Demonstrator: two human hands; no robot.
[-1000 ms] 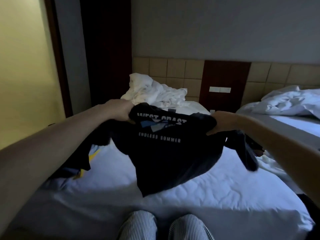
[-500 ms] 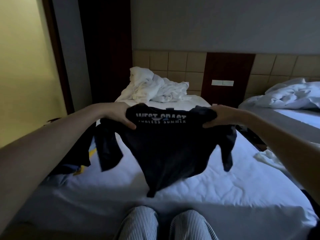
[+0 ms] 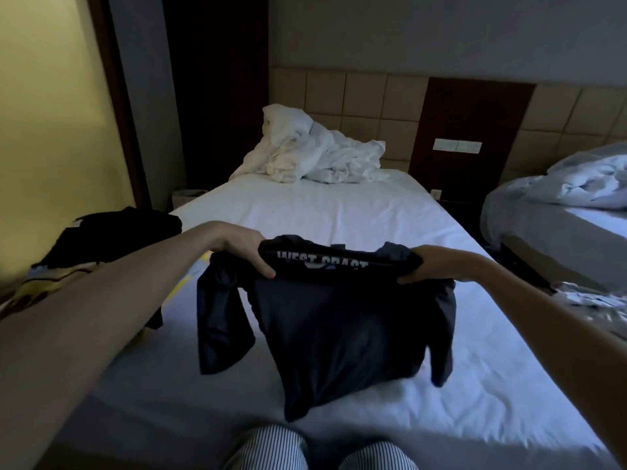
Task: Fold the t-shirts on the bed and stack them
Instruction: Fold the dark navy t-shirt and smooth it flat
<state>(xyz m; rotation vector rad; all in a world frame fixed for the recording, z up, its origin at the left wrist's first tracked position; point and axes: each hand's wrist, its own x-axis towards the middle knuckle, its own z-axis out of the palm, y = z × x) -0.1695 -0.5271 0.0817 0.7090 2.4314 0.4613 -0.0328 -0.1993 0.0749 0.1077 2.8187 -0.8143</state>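
1. State: left hand (image 3: 242,247) and right hand (image 3: 425,264) each grip the top edge of the dark navy cotton t-shirt (image 3: 339,334), fingers curled over the cloth. Neither hand is free.
2. Location: the shirt hangs between the hands above the near half of the white-sheeted bed (image 3: 339,212). Both sleeves dangle at the sides. The lowest corner is close to the sheet; can't tell if it touches.
3. Top edge looks rolled over toward the camera, so the chest print sits on the fold.
4. Step, my read: spreading the shirt before laying it down. To do it well, keep the hands level and the top edge taut, lower the hem first, then drag away so the body lands flat. Flick the sleeves outward, since the left one looks twisted.
5. Landing zone: the bare sheet ahead. Keep off the crumpled white duvet (image 3: 312,154) at the headboard and the dark heap of clothes (image 3: 112,239) at the left edge.
6. Risk: a bunched hem gives a crooked fold and a leaning stack.
7. Text: white capitals reading "WEST COAST", bottoms clipped by the fold. A small blue graphic sits below it. Any further lines are hidden. No brand tag is legible.
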